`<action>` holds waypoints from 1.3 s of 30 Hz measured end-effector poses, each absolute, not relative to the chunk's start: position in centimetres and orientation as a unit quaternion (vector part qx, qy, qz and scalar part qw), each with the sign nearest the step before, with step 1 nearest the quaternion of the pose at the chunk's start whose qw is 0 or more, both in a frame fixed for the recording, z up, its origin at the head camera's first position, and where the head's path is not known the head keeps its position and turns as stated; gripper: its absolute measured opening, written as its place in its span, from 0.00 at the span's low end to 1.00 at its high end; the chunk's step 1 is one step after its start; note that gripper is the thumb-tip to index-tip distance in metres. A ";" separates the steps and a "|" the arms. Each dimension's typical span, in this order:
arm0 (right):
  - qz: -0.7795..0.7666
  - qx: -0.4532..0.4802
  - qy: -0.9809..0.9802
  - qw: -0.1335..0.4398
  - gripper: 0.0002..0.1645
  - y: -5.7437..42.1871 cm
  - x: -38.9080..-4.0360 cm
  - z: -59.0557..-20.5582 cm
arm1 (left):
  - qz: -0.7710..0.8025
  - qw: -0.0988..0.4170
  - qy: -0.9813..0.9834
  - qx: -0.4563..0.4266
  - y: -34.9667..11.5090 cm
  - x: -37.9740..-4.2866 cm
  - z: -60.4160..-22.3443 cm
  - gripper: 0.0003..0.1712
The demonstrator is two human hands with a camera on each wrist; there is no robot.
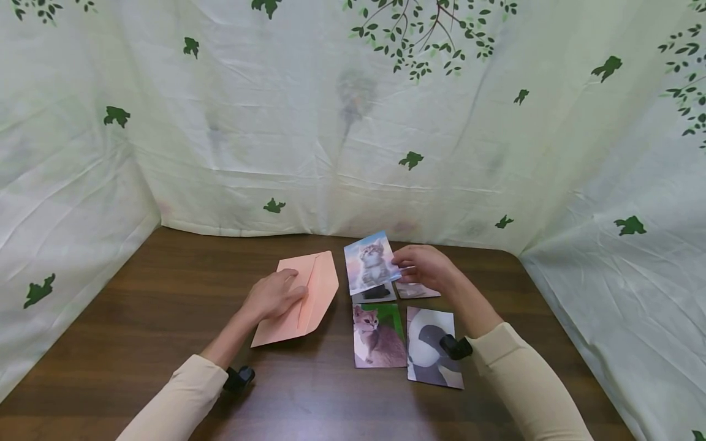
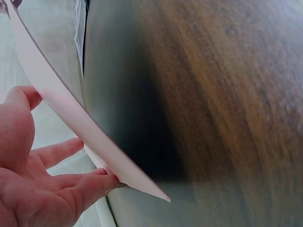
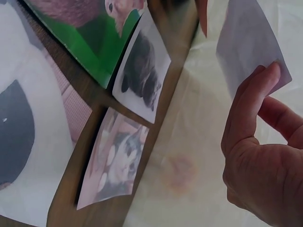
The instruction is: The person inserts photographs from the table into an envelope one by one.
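A salmon-pink paper envelope (image 1: 317, 299) with a pointed flap was in the left hand (image 1: 278, 294), tilted above the left-centre of the brown wood-grain worktop (image 1: 309, 398), its flap side facing up and pointing toward the cards. The two hands were well apart: the left one held the envelope with fingers and thumb on it, while the right hand (image 1: 426, 267) pinched the right edge of a glossy rectangular card picturing a fluffy grey kitten on a blue and pink ground (image 1: 372, 263). That card was raised and tilted, and in the head view it covered part of a pale card showing a dark animal (image 1: 377, 293). Just right of this, partly behind the right hand, lay a pinkish card with a black-and-white cat (image 3: 118, 161). Nearer the person lay a card of a brownish-pink cat against green (image 1: 380, 337) and, just right of it, a card with large grey and white patches (image 1: 426, 343). A whitish cloth curtain printed with green leaves (image 1: 248, 135) hung around the back and sides. Beige sleeves (image 1: 176, 398) covered the forearms.
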State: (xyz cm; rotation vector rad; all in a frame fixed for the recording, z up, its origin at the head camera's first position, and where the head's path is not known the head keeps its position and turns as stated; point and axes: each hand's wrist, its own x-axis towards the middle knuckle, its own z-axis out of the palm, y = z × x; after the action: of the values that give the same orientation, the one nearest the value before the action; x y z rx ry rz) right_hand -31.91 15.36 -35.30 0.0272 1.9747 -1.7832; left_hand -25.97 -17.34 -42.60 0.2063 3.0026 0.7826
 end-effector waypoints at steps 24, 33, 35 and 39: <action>-0.623 -0.030 0.735 0.268 0.18 11.8 -31.4 -36.3 | 0.258 0.017 0.964 0.057 -17.3 -25.9 -42.6 0.34; -0.620 -0.026 0.739 0.262 0.11 10.4 -31.3 -36.8 | 0.254 0.020 0.966 0.054 -17.2 -25.8 -42.6 0.34; -0.616 -0.026 0.742 0.263 0.10 10.2 -31.3 -36.9 | 0.255 0.020 0.965 0.053 -17.2 -25.8 -42.6 0.34; -0.614 -0.028 0.742 0.266 0.10 9.9 -31.3 -37.1 | 0.257 0.016 0.965 0.055 -17.2 -25.8 -42.6 0.34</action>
State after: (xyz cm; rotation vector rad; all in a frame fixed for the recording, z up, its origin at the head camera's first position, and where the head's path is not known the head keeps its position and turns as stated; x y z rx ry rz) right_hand -31.29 9.94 -37.13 -0.0754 2.0041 -1.6584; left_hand -25.83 -17.20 -42.56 0.1705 3.0006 0.7978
